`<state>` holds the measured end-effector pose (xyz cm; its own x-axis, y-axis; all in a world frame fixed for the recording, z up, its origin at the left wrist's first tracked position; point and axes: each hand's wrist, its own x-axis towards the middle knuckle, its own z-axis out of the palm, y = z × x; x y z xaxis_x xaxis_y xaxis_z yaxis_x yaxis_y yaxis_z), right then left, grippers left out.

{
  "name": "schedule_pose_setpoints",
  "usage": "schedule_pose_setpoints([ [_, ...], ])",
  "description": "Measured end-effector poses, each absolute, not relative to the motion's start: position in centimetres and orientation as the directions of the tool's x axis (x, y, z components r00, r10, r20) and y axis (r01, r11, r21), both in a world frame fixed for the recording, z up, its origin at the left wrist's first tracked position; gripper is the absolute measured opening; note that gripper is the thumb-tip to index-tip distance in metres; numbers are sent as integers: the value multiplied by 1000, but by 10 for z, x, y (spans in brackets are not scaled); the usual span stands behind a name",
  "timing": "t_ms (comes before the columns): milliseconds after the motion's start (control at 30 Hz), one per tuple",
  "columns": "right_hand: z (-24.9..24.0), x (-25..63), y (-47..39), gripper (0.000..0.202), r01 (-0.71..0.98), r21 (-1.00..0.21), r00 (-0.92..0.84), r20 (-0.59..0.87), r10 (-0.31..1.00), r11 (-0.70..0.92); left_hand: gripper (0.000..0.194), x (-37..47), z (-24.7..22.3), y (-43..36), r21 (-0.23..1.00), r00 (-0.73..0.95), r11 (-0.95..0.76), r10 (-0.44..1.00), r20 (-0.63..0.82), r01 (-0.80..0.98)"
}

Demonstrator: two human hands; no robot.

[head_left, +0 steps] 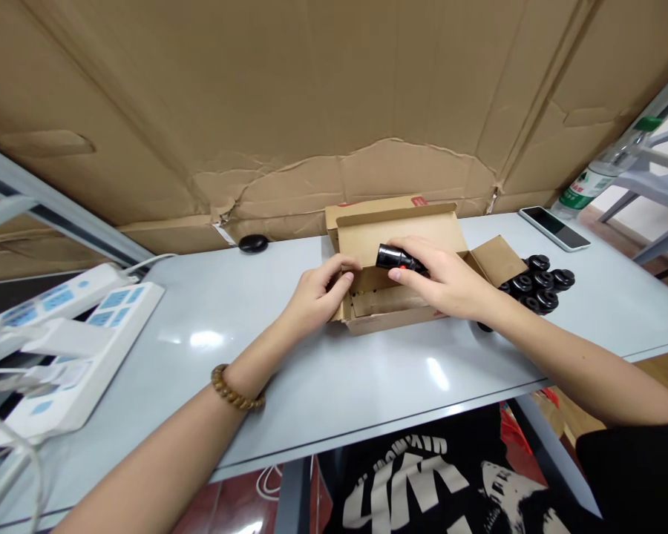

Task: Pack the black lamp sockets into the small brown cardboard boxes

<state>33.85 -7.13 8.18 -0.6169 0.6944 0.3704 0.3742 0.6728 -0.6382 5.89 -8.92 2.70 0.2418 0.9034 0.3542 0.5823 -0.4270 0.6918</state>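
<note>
An open cardboard box (390, 322) stands on the table, its lid flap raised at the back. Above its opening, my right hand (442, 276) is wrapped round a black flashlight (390, 256) with a red button on its side. My left hand (323, 293) is at the box's left end, thumb and index finger apart, the fingers touching the edge; nothing shows between them. Several black flashlights (542, 282) lie in a group right of the box, partly behind an open side flap and my right forearm.
On the light table (211, 400), white power strips (89, 363) with cables lie left. A black oval object (253, 243) sits near the back edge. A phone (555, 228) and a plastic bottle (595, 178) are at back right. Large cardboard (289, 89) stands behind.
</note>
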Motion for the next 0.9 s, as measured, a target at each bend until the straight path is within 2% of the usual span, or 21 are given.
schedule_pose_setpoints([
  [67,83,340,-72,35,387,-633,-616,365,699,671,29,56,29,-88,626,330,-502,865,379,597],
  [233,83,342,-74,29,397,-638,-629,334,702,660,51,45,28,-81,536,471,-593,804,362,601],
  [433,82,339,-78,26,441,-610,-655,282,701,658,49,41,37,-82,411,556,-615,787,267,673],
  [567,77,339,-76,32,441,-614,-641,295,709,655,45,40,34,-83,453,534,-584,808,248,674],
  [767,71,340,-77,22,408,-538,-672,370,641,738,43,38,19,-81,565,516,-554,820,247,611],
  [900,71,341,-78,24,441,-550,-668,326,668,709,44,38,19,-81,571,504,-547,826,251,612],
])
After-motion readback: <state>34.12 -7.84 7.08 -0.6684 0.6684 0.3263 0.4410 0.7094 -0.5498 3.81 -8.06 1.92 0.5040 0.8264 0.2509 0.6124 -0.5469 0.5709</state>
